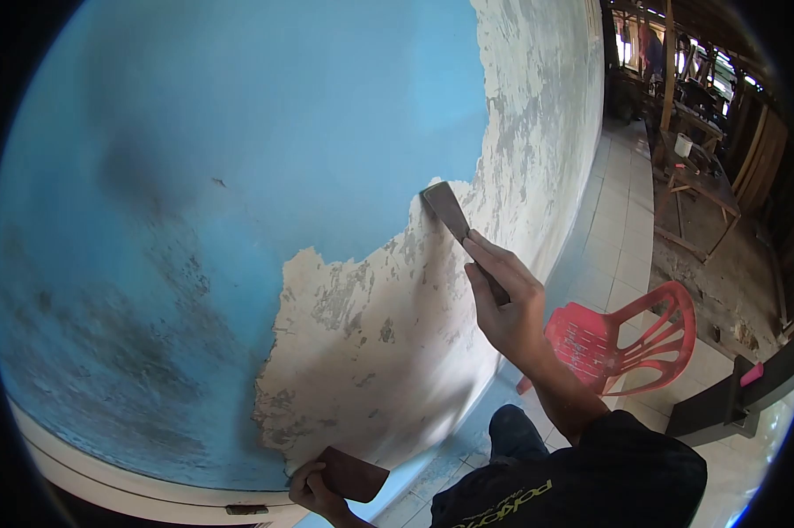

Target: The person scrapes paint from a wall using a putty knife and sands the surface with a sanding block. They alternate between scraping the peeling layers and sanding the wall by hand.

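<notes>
My right hand (511, 304) is closed round a scraper (447, 208), with the thumb and fingers along its shaft. The blade meets the wall where the blue paint (327, 150) borders the bared whitish patch (362, 334). This border is ragged, and grey streaks mark the bared part. Low down near the wall's bottom edge, my left hand (312, 489) grips a flat, dark reddish-brown rectangular piece (355, 476) by one side. Dark smudges (124, 378) spread over the lower left of the blue paint.
Behind my right arm stands a pink plastic chair (626, 339) with flecks on its seat. A pale tiled floor (613, 211) runs along the wall. At the right are a dark post (749, 396) and a wooden table (701, 180) carrying a white container (683, 145). A pale ledge (150, 488) lies below the wall.
</notes>
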`<action>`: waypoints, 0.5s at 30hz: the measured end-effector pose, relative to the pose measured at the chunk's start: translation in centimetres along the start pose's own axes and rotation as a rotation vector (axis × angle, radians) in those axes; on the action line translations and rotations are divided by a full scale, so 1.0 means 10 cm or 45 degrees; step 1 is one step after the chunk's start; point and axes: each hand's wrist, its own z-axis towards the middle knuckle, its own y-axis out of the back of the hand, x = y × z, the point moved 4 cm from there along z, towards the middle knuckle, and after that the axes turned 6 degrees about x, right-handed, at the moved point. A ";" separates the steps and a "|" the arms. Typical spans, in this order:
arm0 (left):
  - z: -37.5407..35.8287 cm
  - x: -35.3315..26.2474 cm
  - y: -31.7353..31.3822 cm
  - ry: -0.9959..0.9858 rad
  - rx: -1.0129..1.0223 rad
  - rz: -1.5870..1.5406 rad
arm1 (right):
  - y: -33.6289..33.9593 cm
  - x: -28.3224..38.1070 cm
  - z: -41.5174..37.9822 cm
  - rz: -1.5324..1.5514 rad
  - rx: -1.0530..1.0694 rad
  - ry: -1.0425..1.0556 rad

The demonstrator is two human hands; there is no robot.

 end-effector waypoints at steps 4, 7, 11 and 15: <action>0.02 -0.03 -0.01 -0.052 0.034 0.048 | -0.01 -0.03 -0.03 -0.026 0.002 -0.042; 0.01 -0.05 -0.02 -0.043 0.025 0.029 | -0.04 -0.10 -0.01 -0.012 -0.036 0.018; 0.02 -0.08 -0.03 -0.028 0.019 0.042 | 0.03 -0.05 -0.03 -0.032 0.010 -0.043; 0.01 -0.06 -0.01 -0.032 0.049 0.054 | 0.00 -0.09 0.02 -0.013 0.004 -0.043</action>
